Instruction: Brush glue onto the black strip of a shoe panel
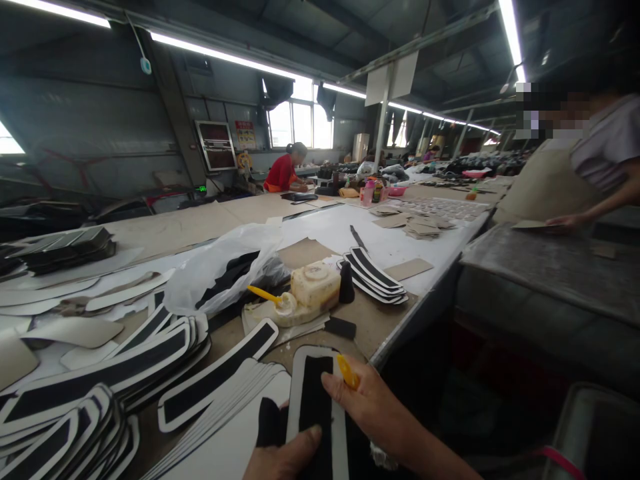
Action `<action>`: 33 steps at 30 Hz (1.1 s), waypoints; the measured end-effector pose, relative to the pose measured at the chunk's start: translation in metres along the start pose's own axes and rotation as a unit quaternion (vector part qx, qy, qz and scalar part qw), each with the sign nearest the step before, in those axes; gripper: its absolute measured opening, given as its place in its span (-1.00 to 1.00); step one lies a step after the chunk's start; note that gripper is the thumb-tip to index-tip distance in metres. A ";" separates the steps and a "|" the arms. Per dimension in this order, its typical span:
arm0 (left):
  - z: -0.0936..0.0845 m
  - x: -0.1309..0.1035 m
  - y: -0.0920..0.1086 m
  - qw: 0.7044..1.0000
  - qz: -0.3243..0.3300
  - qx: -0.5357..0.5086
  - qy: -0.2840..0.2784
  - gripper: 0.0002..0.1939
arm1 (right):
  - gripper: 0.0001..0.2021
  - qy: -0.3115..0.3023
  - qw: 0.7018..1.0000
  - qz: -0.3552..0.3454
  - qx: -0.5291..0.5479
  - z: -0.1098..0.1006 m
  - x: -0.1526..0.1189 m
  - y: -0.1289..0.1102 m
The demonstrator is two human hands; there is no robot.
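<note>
The right hand point(373, 403) lies at the near edge of the table point(320, 233), its fingers closed around a yellow brush handle point(347, 372) that pokes up between them, while the fingertips press on a rounded strip piece point(316, 407), black felt-like centre with a smooth white border. The left hand point(287, 457) comes up from the bottom of the view, its thumb pinned flat on the near end of the same strip, clamping it in place; the rest of that hand is out of sight.

Just to the left, more long black-and-white strips point(215, 377) lie fanned on the brown card surface, with thicker stacks point(75, 413) further left. Beyond the hands sits a cream, crusted glue pot point(313, 290), lumpy and stained, with a second yellow brush point(264, 294) resting in its dish. A crinkled clear plastic bag point(225, 267) holding dark pieces lies to its left, and a small pile of curved strips point(373, 275) to its right.

On the far right a person in an apron point(545, 183) rests a hand on a grey bench point(545, 267).
</note>
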State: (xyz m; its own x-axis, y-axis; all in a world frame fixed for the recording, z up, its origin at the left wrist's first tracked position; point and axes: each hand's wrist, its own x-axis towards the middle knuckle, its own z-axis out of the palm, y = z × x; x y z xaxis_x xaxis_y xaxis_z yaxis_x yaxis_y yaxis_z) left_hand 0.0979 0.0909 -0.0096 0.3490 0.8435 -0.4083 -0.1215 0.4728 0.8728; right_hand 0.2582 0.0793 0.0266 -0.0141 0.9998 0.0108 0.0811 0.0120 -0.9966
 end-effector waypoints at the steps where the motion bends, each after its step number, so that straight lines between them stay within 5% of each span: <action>1: 0.000 0.000 -0.001 1.000 -0.005 -0.008 0.000 -0.44 | -0.68 0.001 1.000 -0.002 -0.019 -0.001 -0.001 -0.001; 11: -0.003 -0.003 0.003 1.000 0.008 -0.012 -0.015 -0.42 | -0.66 -0.026 0.999 -0.006 -0.033 -0.003 0.004 0.001; 23: -0.004 -0.004 -0.011 0.998 -0.059 -0.028 -0.001 -0.33 | -0.56 0.015 1.000 0.016 0.011 0.003 0.008 0.012; 26: -0.003 -0.011 -0.010 0.996 -0.067 -0.046 -0.042 -0.30 | -0.59 -0.003 1.000 0.014 0.021 0.001 0.012 0.015; 33: -0.021 -0.015 0.015 0.997 0.067 -0.002 -0.031 -0.47 | -0.64 -0.100 0.995 -0.010 -0.020 -0.004 0.018 0.006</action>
State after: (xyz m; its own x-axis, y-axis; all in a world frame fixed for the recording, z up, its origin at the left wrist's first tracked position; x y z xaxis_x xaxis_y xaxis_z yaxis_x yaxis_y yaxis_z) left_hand 0.0711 0.0909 0.0040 0.3852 0.8823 -0.2704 -0.1751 0.3575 0.9173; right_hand 0.2621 0.0975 0.0212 -0.2133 0.9769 0.0109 0.1186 0.0370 -0.9923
